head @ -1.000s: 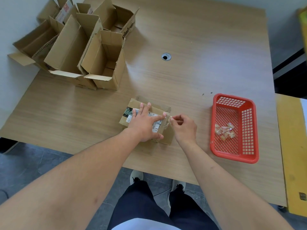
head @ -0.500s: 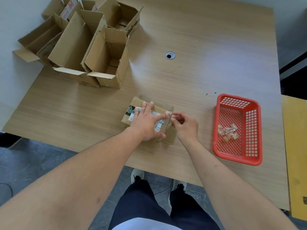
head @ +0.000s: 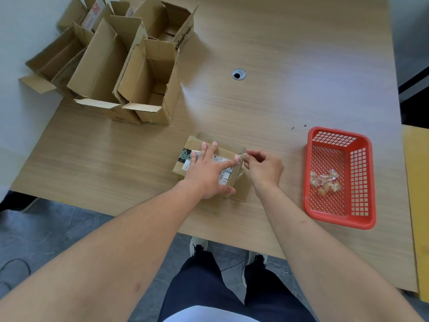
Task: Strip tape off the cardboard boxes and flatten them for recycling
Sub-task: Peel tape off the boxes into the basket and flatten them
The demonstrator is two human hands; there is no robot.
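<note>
A small cardboard box [head: 240,192] with a white label lies near the front edge of the wooden table [head: 278,54]. My left hand [head: 206,173] presses flat on its top, fingers spread. My right hand [head: 263,167] is at the box's right end and pinches a strip of clear tape [head: 242,155] at the upper corner between thumb and forefinger. Several opened cardboard boxes [head: 130,66] stand at the table's far left.
A red plastic basket [head: 362,182] sits to the right and holds crumpled bits of clear tape [head: 325,182]. A cable hole [head: 238,74] is in the table's middle. A yellow surface [head: 417,182] borders the table's right edge. My legs and shoes show below the front edge.
My right hand's pinch at the box's right end has shifted slightly, its fingers working the tape at the corner. My left hand stays pressed on the box.
</note>
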